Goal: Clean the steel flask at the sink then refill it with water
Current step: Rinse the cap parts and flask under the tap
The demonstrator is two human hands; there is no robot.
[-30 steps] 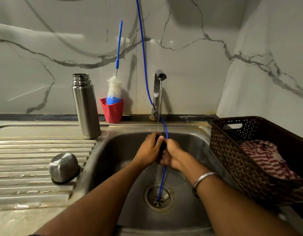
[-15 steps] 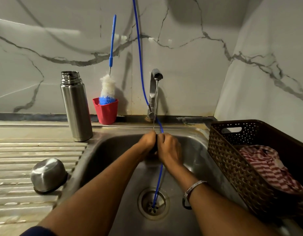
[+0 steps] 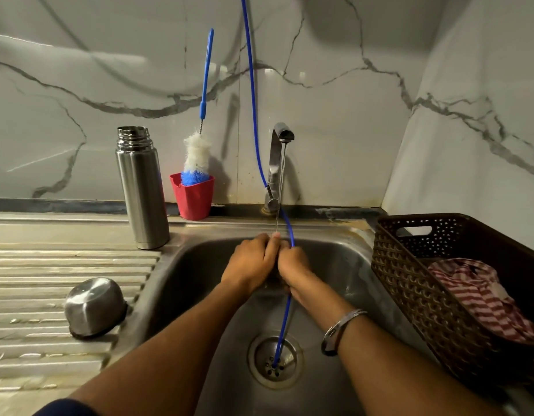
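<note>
The steel flask (image 3: 142,187) stands upright and uncapped on the counter left of the sink (image 3: 343,265). Its steel cup lid (image 3: 93,306) lies upside down on the ribbed drainboard. A thin stream of water runs from the tap (image 3: 279,151) onto my hands. My left hand (image 3: 250,262) and my right hand (image 3: 294,264) are pressed together over the basin, closed around a small dark object (image 3: 273,280) that is mostly hidden between them.
A blue-and-white bottle brush (image 3: 196,157) stands in a red cup (image 3: 193,196) by the wall. A thin blue hose (image 3: 252,85) hangs down past the tap into the drain (image 3: 273,361). A brown basket (image 3: 409,280) holding a striped cloth (image 3: 475,292) sits on the right.
My hands have stayed together under the stream and shifted slightly against each other. The camera has moved a little; the flask and lid have not moved.
</note>
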